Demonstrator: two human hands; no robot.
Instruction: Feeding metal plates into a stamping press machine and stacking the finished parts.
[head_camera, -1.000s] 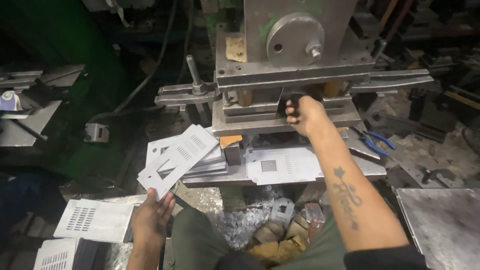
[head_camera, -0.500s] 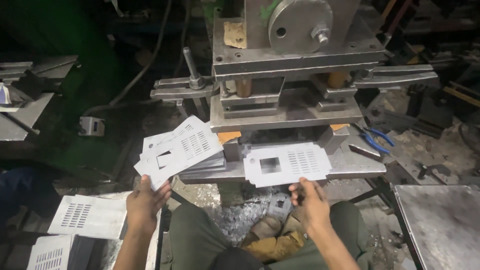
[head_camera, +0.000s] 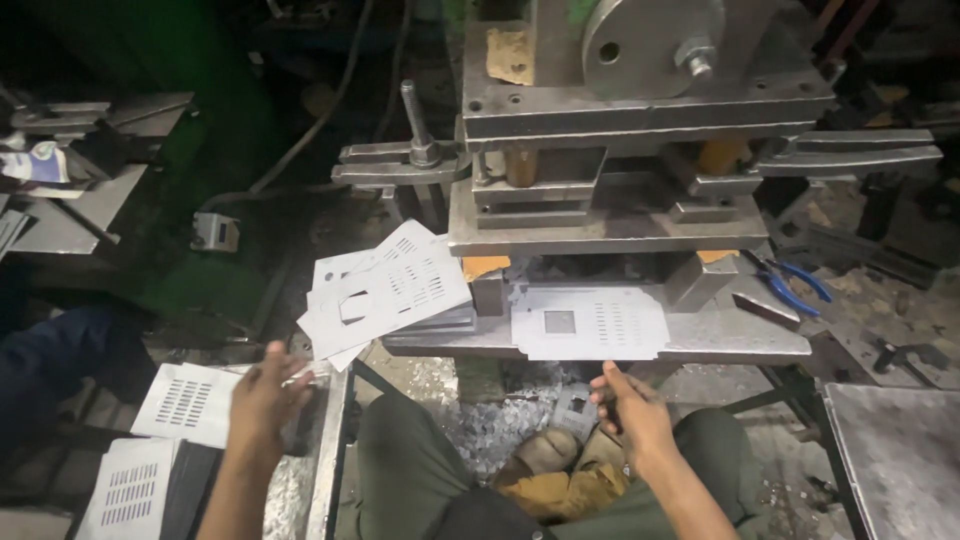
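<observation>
A punched white metal sheet (head_camera: 590, 322) lies flat on the press bed (head_camera: 740, 340), under the raised die block (head_camera: 600, 225). My right hand (head_camera: 632, 412) hovers just below the sheet's front edge, fingers curled, holding nothing. A loose stack of similar perforated sheets (head_camera: 385, 292) rests at the bed's left end, overhanging it. My left hand (head_camera: 265, 395) is below that stack's lower corner with fingers spread, close to the sheets but not gripping them.
The grey press body with a round flywheel (head_camera: 640, 45) fills the top. Blue-handled pliers (head_camera: 795, 282) lie right of the die. More perforated sheets (head_camera: 185, 400) sit at lower left. A metal plate (head_camera: 900, 450) stands at lower right. My legs and metal scrap are under the bed.
My right hand came down from the die area to below the bed's front edge. My left hand lowered and let go of the sheet it held; that sheet now rests on the stack.
</observation>
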